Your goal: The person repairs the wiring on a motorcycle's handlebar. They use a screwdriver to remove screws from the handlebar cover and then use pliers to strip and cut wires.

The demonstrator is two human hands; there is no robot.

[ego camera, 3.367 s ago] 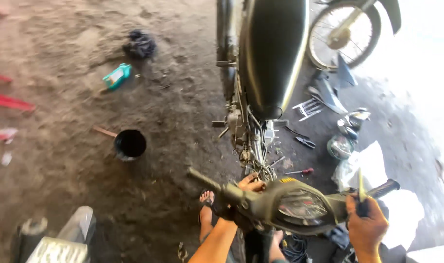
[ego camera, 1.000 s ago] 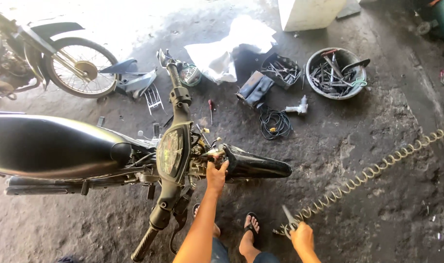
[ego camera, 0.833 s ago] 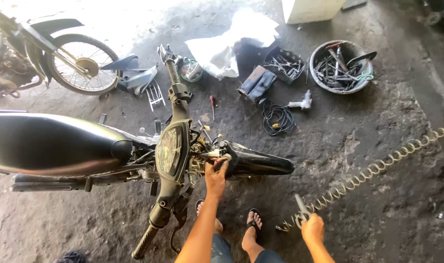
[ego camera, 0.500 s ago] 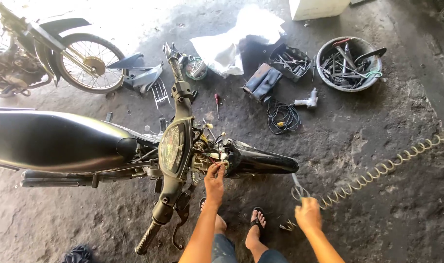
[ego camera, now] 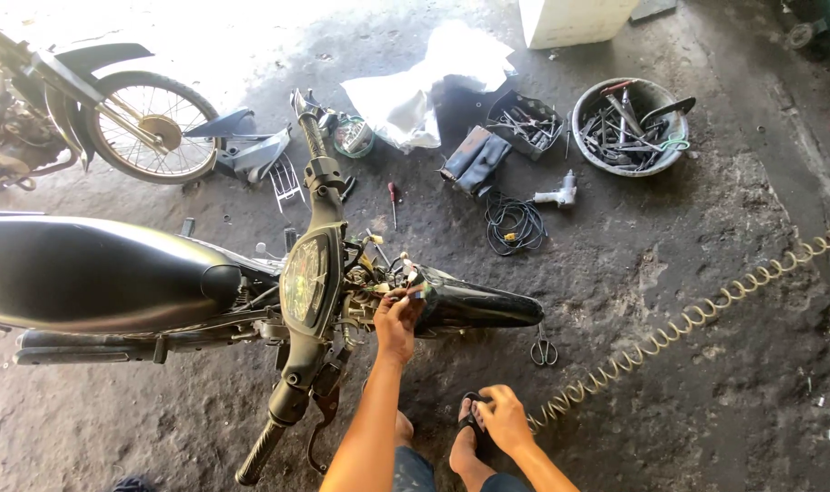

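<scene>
A black motorcycle (ego camera: pixel 96 273) stands across the view, its speedometer (ego camera: pixel 304 278) facing up and its front fender (ego camera: pixel 483 305) pointing right. My left hand (ego camera: pixel 398 319) reaches into the exposed wiring (ego camera: pixel 383 273) just behind the fender, its fingers pinched on the wires. My right hand (ego camera: pixel 504 417) is low beside my sandalled foot (ego camera: pixel 469 437), fingers loosely apart and holding nothing. A small pair of scissors (ego camera: pixel 543 351) lies on the floor just right of the fender, apart from that hand.
Lying on the concrete are a round bowl of tools (ego camera: pixel 629 128), a black tool roll (ego camera: pixel 477 159), a white cloth (ego camera: pixel 424 91), a black cable (ego camera: pixel 513 221), a white power tool (ego camera: pixel 560 193) and a red screwdriver (ego camera: pixel 393 196). A coiled hose (ego camera: pixel 706 310) runs right. A second motorcycle (ego camera: pixel 146 128) stands upper left.
My right hand held the scissors a moment ago; they now lie on the floor and the hand has dropped to my foot. My left hand stays at the wiring.
</scene>
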